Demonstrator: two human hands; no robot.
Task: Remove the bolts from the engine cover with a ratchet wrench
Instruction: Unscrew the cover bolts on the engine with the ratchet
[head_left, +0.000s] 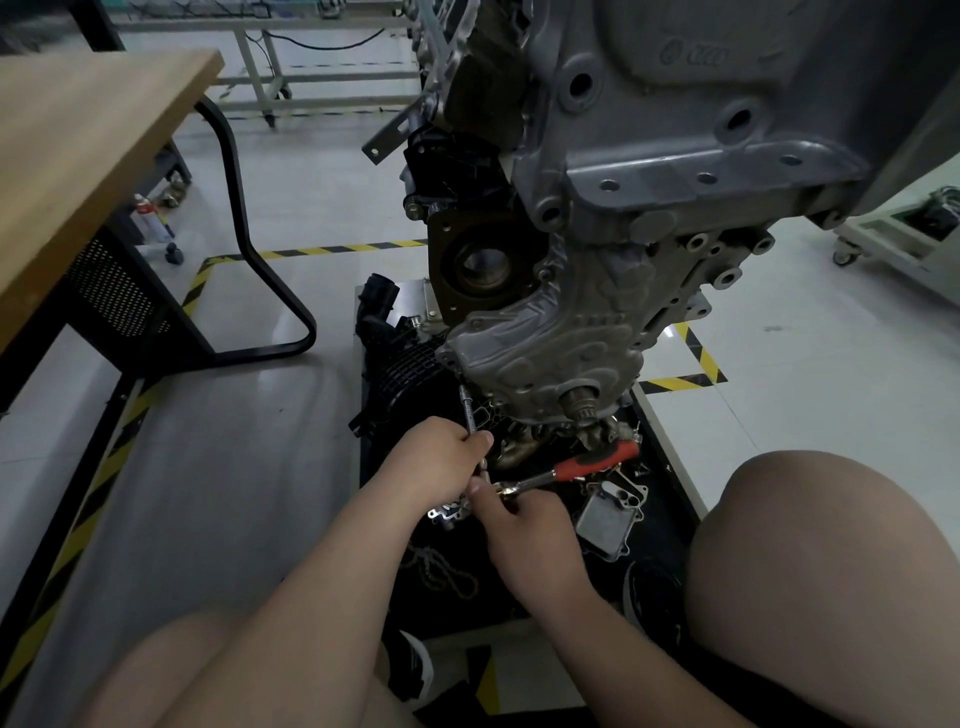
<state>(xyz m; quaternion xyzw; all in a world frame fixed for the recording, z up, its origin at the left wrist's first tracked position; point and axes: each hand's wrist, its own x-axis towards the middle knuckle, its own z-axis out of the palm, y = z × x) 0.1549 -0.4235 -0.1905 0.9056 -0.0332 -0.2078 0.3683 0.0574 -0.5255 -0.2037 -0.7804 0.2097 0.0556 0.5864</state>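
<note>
Ratchet (566, 470) on cover (545, 353)
Pinching extension (469, 415) with left hand (436, 457), ratchet head with right hand (524, 530); slick stiff steel, better grabbing handle (605, 456).

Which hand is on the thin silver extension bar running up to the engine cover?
The left hand grips the thin silver extension bar; the right hand instead holds the head end of the red-and-black-handled ratchet wrench below it.
</note>
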